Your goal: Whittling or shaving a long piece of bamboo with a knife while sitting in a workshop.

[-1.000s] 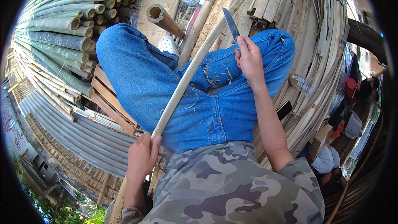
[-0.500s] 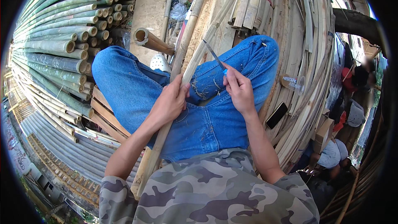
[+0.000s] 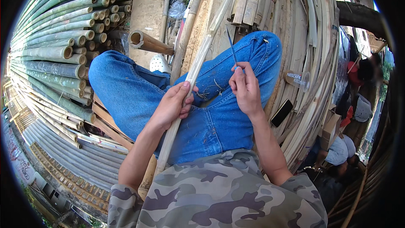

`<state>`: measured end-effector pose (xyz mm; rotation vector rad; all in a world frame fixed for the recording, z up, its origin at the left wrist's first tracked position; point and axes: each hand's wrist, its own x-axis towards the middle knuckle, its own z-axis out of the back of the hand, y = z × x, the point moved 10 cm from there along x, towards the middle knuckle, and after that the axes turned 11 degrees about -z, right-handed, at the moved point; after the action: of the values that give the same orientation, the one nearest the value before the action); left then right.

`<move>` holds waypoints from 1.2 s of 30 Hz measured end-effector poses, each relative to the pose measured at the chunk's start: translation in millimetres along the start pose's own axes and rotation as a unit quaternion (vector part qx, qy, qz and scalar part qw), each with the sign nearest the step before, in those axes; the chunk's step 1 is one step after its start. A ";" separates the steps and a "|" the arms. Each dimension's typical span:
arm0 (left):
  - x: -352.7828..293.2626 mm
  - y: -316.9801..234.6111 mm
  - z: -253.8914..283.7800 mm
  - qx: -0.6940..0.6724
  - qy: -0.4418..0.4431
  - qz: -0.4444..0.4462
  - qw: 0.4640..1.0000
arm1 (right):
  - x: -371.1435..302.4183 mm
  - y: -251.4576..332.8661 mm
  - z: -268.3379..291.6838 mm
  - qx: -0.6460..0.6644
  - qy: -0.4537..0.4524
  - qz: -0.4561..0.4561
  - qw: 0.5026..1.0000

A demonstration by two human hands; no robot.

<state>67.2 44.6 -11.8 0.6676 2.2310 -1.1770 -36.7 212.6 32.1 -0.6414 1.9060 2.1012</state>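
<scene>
The left hand, forearm slanting inward, curls its fingers around a pale strip extending beyond them both ways; the right hand grips a knife projecting forward of its fingers.

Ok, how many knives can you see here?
1: the knife in your right hand. Others could be hidden among the bamboo poles.
</scene>
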 end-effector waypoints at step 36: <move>-29.3 36.1 -1.3 -0.173 0.005 0.072 0.982 | 24.1 12.3 -63.6 -0.434 0.149 0.196 0.866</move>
<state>111.5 58.5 -13.4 0.6759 2.2751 -0.6922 -53.1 145.6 28.1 -0.8157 1.1612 3.3198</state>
